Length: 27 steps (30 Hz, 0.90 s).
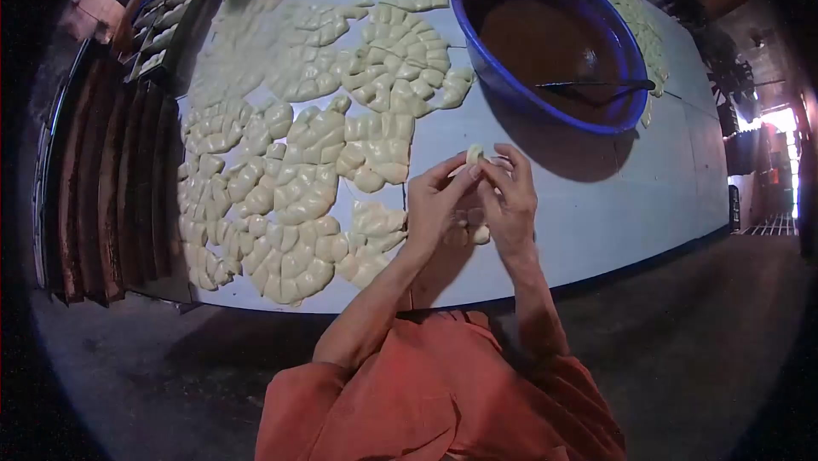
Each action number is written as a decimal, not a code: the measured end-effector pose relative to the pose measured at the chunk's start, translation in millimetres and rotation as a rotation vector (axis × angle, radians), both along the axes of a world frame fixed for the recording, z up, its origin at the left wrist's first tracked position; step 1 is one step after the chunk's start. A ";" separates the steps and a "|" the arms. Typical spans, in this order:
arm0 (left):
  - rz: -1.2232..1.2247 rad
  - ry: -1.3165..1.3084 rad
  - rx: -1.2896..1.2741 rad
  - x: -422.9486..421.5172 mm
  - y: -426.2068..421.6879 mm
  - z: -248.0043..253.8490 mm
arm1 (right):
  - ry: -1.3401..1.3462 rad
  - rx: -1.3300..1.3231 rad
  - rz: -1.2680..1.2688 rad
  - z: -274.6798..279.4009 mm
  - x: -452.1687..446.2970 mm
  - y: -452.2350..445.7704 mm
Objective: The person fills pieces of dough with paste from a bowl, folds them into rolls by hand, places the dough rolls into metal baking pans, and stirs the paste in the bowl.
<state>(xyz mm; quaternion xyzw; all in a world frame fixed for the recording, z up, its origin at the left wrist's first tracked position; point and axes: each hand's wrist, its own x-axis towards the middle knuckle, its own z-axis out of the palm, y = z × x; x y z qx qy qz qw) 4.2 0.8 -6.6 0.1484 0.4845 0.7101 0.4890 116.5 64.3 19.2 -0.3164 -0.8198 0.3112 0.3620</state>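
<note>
A small pale piece of dough [475,154] is pinched between the fingertips of both hands, just above the table. My left hand [434,204] grips it from the left, thumb and fingers bent. From the other side my right hand [511,198] has its thumb and fingers closed on the same piece. A few dough pieces [479,234] lie beneath the hands, partly hidden by them. To the left, many flattened dough pieces [294,261] are spread in clusters, edges touching.
Ahead to the right stands a large blue basin [487,71] of brown paste [532,39], with a dark long-handled utensil [601,83] across it. Dark trays [106,188] stand on edge left of the white table [588,214]. More dough [648,31] lies beyond the basin.
</note>
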 end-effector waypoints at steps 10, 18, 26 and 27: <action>-0.211 0.043 -0.088 -39.1 -2.3 32.3 | 0.256 -0.601 0.170 -2.1 10.5 -2.4; -0.313 0.134 0.014 -29.8 -17.1 37.9 | 0.337 -0.224 0.148 -26.8 13.3 -10.2; -0.380 0.328 0.022 -12.8 -24.9 20.9 | 0.400 0.026 -0.184 -39.1 3.3 -25.3; -0.432 0.335 -0.019 -12.8 -26.4 19.1 | 0.350 0.084 -0.205 -35.1 5.5 -24.2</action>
